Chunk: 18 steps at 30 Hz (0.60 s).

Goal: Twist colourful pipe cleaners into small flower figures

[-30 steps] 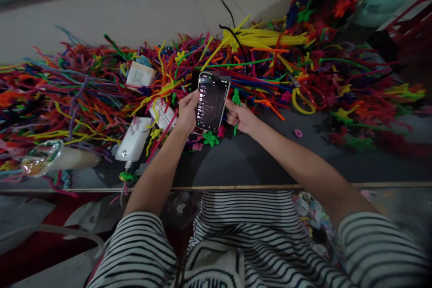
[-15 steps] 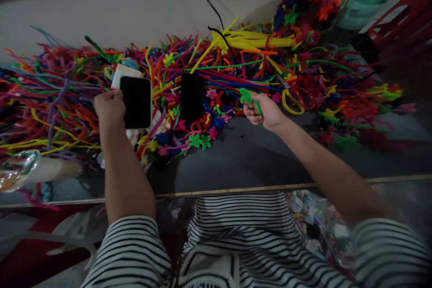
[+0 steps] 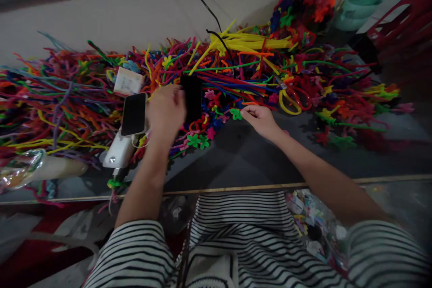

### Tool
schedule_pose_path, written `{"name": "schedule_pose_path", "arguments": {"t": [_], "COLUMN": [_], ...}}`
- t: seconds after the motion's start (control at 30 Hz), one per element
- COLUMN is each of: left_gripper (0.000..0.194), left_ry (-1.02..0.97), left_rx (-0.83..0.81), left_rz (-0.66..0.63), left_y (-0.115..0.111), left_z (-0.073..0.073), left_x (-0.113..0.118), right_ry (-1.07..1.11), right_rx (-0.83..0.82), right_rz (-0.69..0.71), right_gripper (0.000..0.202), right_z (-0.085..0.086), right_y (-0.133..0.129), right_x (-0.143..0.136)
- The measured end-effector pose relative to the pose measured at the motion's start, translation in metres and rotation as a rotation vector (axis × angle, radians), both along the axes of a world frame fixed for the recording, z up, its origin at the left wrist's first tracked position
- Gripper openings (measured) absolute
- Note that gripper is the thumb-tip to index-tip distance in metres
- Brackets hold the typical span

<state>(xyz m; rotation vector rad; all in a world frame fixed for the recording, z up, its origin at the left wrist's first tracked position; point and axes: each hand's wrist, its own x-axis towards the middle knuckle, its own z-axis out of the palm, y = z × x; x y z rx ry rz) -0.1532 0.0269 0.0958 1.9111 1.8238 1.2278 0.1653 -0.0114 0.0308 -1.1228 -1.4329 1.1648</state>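
My right hand (image 3: 261, 121) pinches a green pipe-cleaner flower (image 3: 236, 114) between thumb and fingertips, just above the front of the pile. Smeared by motion, my left hand (image 3: 167, 109) is beside the dark phone (image 3: 191, 98) in the middle; its fingers are too blurred to read. To its left, a second phone (image 3: 134, 114) in a pale case lies tilted, partly over a white power bank (image 3: 119, 150) with cables. Two more green flowers (image 3: 198, 141) lie on the table between my hands.
Colourful pipe cleaners (image 3: 67, 99) heap along the wall. Scissors (image 3: 293, 100) with yellow and red handles rest at right. A white box (image 3: 128, 81) sits in the heap, and a lidded cup (image 3: 57, 166) lies at left. The table's front edge (image 3: 222, 190) runs before me.
My left hand has let go of the pale-cased phone and moved right, uncovering the power bank. My right hand has moved slightly left and down with the green flower.
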Motion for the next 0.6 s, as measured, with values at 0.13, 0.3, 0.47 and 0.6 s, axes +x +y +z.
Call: {"name": "schedule_pose_path", "arguments": {"t": [0.13,0.3,0.47,0.6], "left_gripper": [0.027,0.017,0.022,0.022], "left_ry": [-0.082,-0.349,-0.631,-0.6], "left_rx": [-0.058,-0.181,-0.402,-0.407], "left_rz": [-0.358,-0.436,-0.462,-0.506], "left_y": [-0.039,-0.047,-0.034,-0.03], "left_z": [-0.017,-0.071,-0.096,-0.091], "left_x": [0.115,0.149,0.139,0.137], "right_ry": [-0.091,-0.189,-0.428,-0.575], "right_rx": [0.117,0.13,0.111,0.225], "right_rz": [0.006,0.023,0.097,0.118], "right_gripper": [0.027,0.026,0.021,0.022], "right_z": [-0.011,-0.007,0.001,0.0], "right_y": [-0.002,-0.006,-0.003,0.002], "right_x": [-0.002,-0.002,0.002,0.012]}}
